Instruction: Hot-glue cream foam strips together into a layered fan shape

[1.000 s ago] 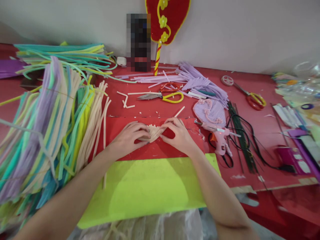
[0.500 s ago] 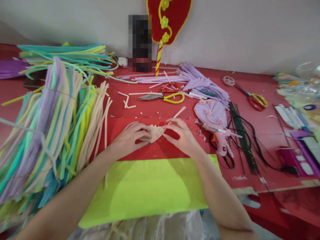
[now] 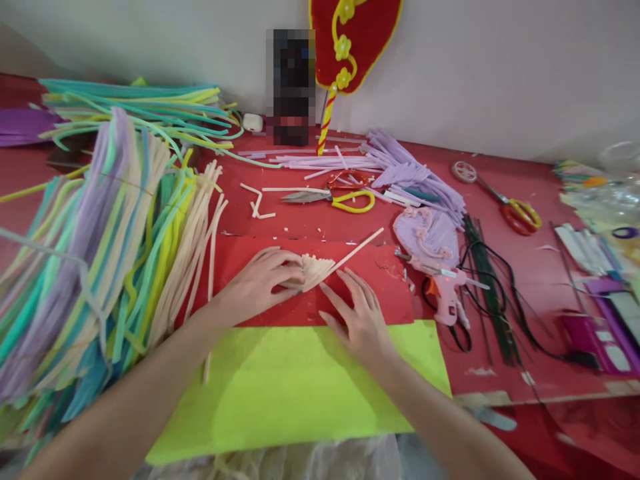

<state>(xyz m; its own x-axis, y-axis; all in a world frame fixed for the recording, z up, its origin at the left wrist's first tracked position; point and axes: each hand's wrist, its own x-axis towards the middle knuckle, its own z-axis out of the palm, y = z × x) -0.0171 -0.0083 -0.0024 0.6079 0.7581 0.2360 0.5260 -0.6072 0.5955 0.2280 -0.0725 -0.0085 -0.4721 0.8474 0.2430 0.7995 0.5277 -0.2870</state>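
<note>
A small fan-shaped piece of cream pipe cleaners [image 3: 315, 272] lies on the red sheet [image 3: 395, 293], its strips side by side. My left hand [image 3: 265, 277] pinches its left end between thumb and fingers. One long cream pipe cleaner [image 3: 359, 247] slants up and right from the piece's right edge. My right hand [image 3: 356, 307] lies just below that strip, fingers spread and holding nothing, with a fingertip close to the piece's lower right edge. Under my wrists is a yellow-green sheet [image 3: 300, 387].
Bundles of coloured pipe cleaners [image 3: 85, 247] crowd the left. Scissors [image 3: 330, 197] lie behind the piece; a second pair [image 3: 517, 213] is farther right. On the right are a pink glue gun [image 3: 447, 290], its black cable, and a lilac pipe-cleaner fan [image 3: 427, 237]. A red fan [image 3: 357, 40] stands against the wall.
My right hand has let go of the piece's right side and moved down, fingers spreading. The long slanting strip now shows in full. My left hand keeps its pinch.
</note>
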